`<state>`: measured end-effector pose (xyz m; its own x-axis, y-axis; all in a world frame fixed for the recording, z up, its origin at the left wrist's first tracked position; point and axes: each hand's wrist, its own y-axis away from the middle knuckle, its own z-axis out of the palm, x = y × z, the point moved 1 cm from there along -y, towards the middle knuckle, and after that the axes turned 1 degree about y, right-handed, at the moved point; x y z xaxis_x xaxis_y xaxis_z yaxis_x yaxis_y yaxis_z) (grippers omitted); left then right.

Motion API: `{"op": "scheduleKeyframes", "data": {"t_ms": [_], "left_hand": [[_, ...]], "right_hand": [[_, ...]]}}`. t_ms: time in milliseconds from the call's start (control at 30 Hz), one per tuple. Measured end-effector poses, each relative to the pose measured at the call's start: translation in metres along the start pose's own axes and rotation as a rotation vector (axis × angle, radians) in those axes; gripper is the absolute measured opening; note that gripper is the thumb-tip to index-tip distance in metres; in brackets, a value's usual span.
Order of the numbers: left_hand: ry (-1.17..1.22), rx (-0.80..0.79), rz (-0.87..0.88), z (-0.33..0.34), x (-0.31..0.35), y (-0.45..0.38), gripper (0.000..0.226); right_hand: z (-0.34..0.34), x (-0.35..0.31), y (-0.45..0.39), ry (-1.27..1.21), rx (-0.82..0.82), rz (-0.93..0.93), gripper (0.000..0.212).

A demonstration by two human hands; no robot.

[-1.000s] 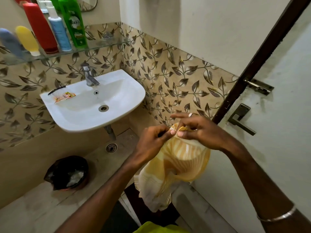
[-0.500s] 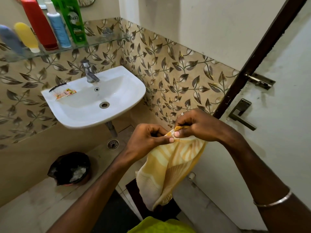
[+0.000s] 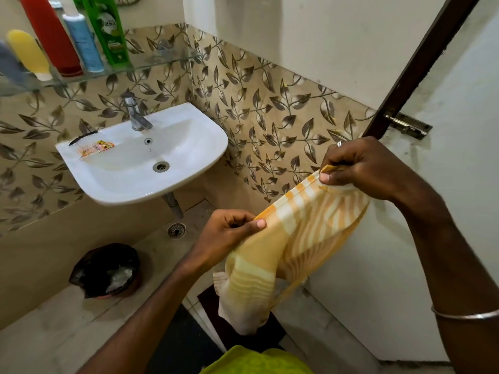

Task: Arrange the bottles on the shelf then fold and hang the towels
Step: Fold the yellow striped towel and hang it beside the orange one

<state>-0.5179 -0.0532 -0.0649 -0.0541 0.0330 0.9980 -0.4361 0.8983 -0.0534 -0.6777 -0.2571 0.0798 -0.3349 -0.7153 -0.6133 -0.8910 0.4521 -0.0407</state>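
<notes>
Hands [image 3: 229, 233] [image 3: 359, 168] apart, pinching towel [image 3: 294, 238] edge taut.

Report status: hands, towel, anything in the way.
Left hand and right hand each pinch the towel's top edge. Yellow striped towel hangs between them, unfolded. Nothing blocking.

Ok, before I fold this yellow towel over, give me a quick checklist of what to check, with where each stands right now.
1. Left hand pinches a top corner of the towel: ok.
2. Right hand pinches the other corner: ok.
3. Top edge stretched straight between the hands: ok.
4. Towel hangs flat: not ok, the lower part is bunched and twisted.
5. Hanging end clear of the floor: cannot tell.
6. Rail or hook to hang it on in view: not ok, none shows.
</notes>
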Motion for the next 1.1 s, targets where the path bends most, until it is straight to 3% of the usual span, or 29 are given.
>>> {"op": "scheduleKeyframes", "data": {"t_ms": [167,433,600,767,1100], "left_hand": [[-0.082,0.047,0.079,0.009,0.014,-0.005,0.021],[-0.266,-0.112,0.221,0.010,0.030,-0.012,0.009],[-0.259,-0.135,0.155,-0.003,0.033,-0.010,0.006],[-0.125,-0.113,0.028,-0.006,0.028,-0.002,0.027],[-0.193,-0.109,-0.062,-0.020,0.012,0.004,0.026]], "right_hand": [[0.017,-0.005,0.007,0.040,-0.083,-0.041,0.012],[0.067,-0.008,0.007,-0.162,-0.375,-0.082,0.007],[0.069,-0.005,0.001,-0.174,-0.387,-0.120,0.007],[0.062,-0.008,-0.005,-0.177,-0.370,-0.144,0.007],[0.028,0.014,-0.007,-0.181,-0.228,0.020,0.023]]}}
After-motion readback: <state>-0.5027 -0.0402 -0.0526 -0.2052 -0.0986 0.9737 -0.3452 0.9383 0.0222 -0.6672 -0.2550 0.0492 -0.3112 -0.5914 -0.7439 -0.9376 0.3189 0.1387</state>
